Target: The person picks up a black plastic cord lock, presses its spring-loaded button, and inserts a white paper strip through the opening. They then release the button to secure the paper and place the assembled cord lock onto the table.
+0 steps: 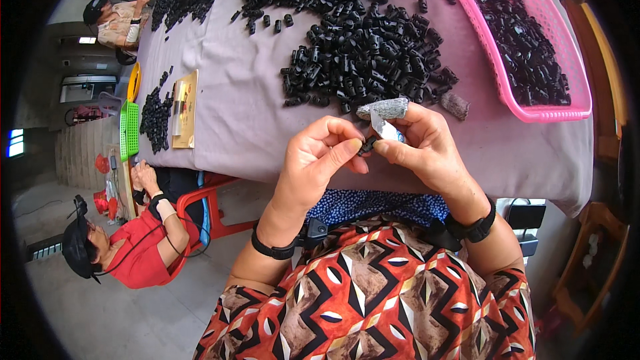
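My left hand (320, 160) and my right hand (420, 143) meet just over the near edge of the table (240, 93). Both pinch one small black plastic part (367, 145) between thumb and fingertips. The right index finger wears a grey fabric finger cot (387, 109), and a small white-blue item is tucked under that hand's fingers. A large heap of the same black plastic parts (367, 53) lies on the grey cloth just beyond my hands.
A pink plastic basket (533, 115) holding black parts stands at the right. A second grey finger cot (455, 104) lies by the heap. Two other people sit along the table's left side, near a green basket (129, 130) and smaller heaps of parts (155, 119).
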